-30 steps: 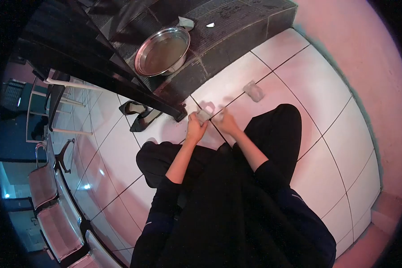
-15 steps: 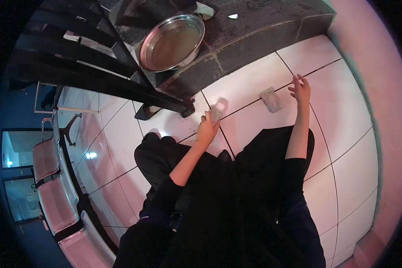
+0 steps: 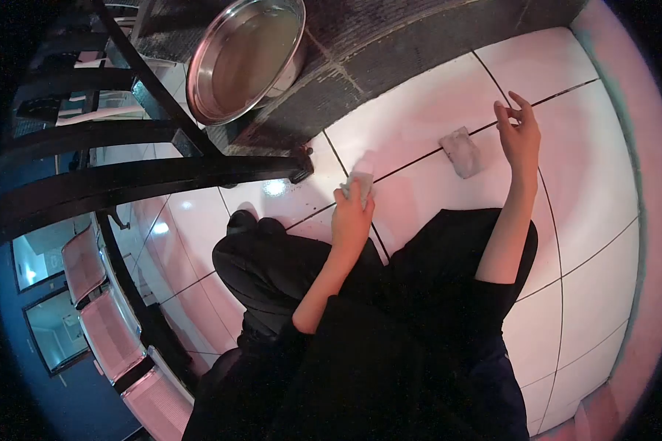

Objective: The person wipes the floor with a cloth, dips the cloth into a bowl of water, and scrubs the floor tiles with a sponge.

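Observation:
My left hand (image 3: 351, 224) is low over the white tiles, its fingers closed on a small pale grey, block-like thing (image 3: 360, 184). What kind it is I cannot make out, and the fingers cover part of it. A whitish patch shows just beyond it. To the right, my right hand (image 3: 521, 136) hovers above the floor with nothing visible in it, fingers bent and apart. Between the hands, nearer the right one, a grey, flat, rumpled piece (image 3: 461, 152) like a folded cloth or sponge lies across a tile joint.
A metal basin (image 3: 246, 62) of murky water stands on the dark step (image 3: 412, 59) ahead. A black frame (image 3: 221, 167) reaches in from the left, its foot near my left hand. Metal chairs (image 3: 110, 331) line the left; a pink wall (image 3: 640, 162) borders the right.
The view has shifted, bringing the basin and black frame closer. My left hand has turned, with its fingers now over the top of the pale thing. The rumpled piece stays on the floor.

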Demonstrator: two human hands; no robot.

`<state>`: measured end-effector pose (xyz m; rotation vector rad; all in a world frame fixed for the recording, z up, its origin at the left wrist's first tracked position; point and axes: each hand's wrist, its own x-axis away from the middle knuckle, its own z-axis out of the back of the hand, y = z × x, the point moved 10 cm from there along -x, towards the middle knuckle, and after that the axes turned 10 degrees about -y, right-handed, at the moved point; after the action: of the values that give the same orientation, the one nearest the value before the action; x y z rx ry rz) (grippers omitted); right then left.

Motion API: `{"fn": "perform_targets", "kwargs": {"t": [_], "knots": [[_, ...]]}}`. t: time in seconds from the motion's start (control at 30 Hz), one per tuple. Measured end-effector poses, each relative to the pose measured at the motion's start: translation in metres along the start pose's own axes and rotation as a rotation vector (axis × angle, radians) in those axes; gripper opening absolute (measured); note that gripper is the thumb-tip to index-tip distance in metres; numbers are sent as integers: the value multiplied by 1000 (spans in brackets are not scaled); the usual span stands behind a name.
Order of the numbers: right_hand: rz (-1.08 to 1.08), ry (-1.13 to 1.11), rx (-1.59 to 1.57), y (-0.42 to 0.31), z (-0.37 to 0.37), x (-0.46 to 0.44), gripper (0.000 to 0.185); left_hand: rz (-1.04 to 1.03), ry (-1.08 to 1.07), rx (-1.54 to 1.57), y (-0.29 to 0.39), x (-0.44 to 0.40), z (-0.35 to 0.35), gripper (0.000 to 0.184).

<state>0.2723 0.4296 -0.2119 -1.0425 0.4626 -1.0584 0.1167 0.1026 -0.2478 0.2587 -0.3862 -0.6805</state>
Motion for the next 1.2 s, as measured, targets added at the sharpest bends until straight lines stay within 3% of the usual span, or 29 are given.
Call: {"fn": "perform_targets", "kwargs": {"t": [0.43,0.67,0.87,1.1,1.2], "knots": [[-20,-64,74,4,-13,0,49,1,125,9,-10,-83,29,43],[-15,-86,105,3,-16,-2,50,47,28,-87,-19,-17,8,46],[-28,-82,138,5,-18,-1,50,11,91,-14,-20,-86,26,46],[-66,-115,133,3,-19,0,51,-42,-67,-100,-11,-26,5,45],[-39,-132,111,4,-23,0,51,-89,-12,-57,-19,-44,12,43]]}}
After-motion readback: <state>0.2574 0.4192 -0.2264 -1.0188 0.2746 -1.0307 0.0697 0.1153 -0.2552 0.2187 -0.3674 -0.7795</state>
